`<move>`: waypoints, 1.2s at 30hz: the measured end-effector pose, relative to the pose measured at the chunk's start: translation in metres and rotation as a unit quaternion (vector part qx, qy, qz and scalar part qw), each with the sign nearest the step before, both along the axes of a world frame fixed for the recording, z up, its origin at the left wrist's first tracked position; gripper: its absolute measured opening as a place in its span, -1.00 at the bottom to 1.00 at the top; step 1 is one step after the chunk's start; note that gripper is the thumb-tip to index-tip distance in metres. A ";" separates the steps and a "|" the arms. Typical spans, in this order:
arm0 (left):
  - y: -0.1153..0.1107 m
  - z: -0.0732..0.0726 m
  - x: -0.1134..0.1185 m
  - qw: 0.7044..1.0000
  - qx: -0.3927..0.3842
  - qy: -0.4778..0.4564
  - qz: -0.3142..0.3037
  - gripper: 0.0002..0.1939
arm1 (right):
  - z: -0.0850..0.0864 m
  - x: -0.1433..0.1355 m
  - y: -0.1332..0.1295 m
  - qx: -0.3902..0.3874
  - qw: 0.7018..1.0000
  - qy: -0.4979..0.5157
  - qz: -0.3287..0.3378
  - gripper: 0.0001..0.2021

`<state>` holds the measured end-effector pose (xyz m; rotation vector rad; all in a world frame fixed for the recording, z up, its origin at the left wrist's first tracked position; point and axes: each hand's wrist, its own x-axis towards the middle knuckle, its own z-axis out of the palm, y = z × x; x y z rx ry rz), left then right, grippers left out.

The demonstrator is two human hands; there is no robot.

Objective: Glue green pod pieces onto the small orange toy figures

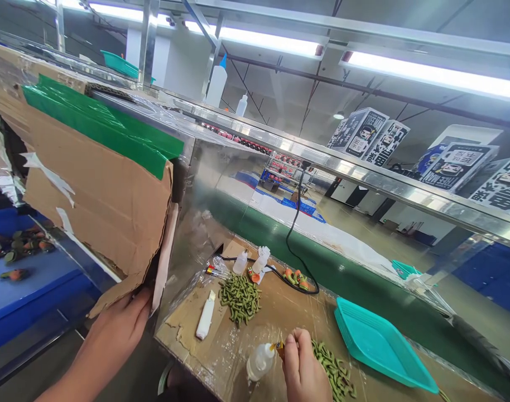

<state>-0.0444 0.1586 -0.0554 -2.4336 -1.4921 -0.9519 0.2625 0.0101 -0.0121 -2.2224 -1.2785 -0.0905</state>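
**Glue bottle and small part at the near edge of the counter**

Bottle (260, 361): small, white, soft-looking plastic, lying tilted on the taped cardboard counter (238, 340), its orange nozzle tip pointing at the right hand (304, 368). That hand is closed in a pinch on a tiny dark piece right at the nozzle; what the piece is cannot be made out. Judged light and squeezable; likely tacky or slippery near the tip, so the body is the place to take hold. The pinched piece looks light and easy to drop, best held by its edges with the fingertips.

Left hand (120, 329): off the counter, fingers curled on the lower edge of a hanging cardboard flap (100, 206) patched with green tape (100, 125).

Around: a heap of green pod-shaped parts (335, 375) just beside the right hand, a second heap (240, 297) farther back. A white tube (206, 316) lies left of that heap. Teal tray (378, 343) sits to the right, apart from the hand. Two more small bottles (250, 261) and a black cable (294, 234) stand toward the back. Printed boxes (460, 162) on the upper shelf.
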 end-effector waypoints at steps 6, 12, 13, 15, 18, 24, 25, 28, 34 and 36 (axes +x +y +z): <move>-0.002 0.002 0.000 1.000 -0.009 -0.003 0.001 -0.70 | -0.005 0.001 0.000 -0.037 0.987 -0.148 -0.051 -0.76; -0.001 0.001 -0.001 1.000 -0.011 -0.007 0.002 -0.67 | -0.008 0.000 -0.002 -0.045 0.970 -0.232 -0.063 -0.82; -0.001 0.001 -0.001 1.000 -0.012 -0.008 0.001 -0.67 | -0.009 0.000 -0.002 -0.045 0.968 -0.240 -0.064 -0.82; -0.002 0.001 -0.001 1.000 -0.014 -0.007 0.000 -0.68 | -0.009 0.000 -0.002 -0.045 0.964 -0.252 -0.066 -0.83; -0.003 0.003 -0.001 1.000 -0.018 -0.005 0.001 -0.68 | -0.010 0.000 -0.001 -0.046 0.962 -0.260 -0.073 -0.83; -0.001 0.002 0.000 1.000 -0.020 -0.001 0.000 -0.68 | -0.010 0.000 0.000 -0.046 0.963 -0.251 -0.082 -0.84; -0.001 0.002 0.000 1.000 -0.021 -0.001 -0.001 -0.69 | -0.009 0.000 0.000 -0.046 0.964 -0.247 -0.083 -0.83; 0.000 0.002 -0.001 1.000 -0.021 -0.002 0.000 -0.70 | -0.008 0.001 -0.001 -0.045 0.968 -0.232 -0.084 -0.81; -0.003 0.007 0.000 1.000 -0.024 0.008 0.004 -0.70 | -0.006 0.001 0.001 -0.047 0.978 -0.189 -0.073 -0.77; -0.003 0.008 0.001 1.000 -0.023 0.011 0.009 -0.70 | -0.005 0.001 0.001 -0.046 0.983 -0.167 -0.068 -0.77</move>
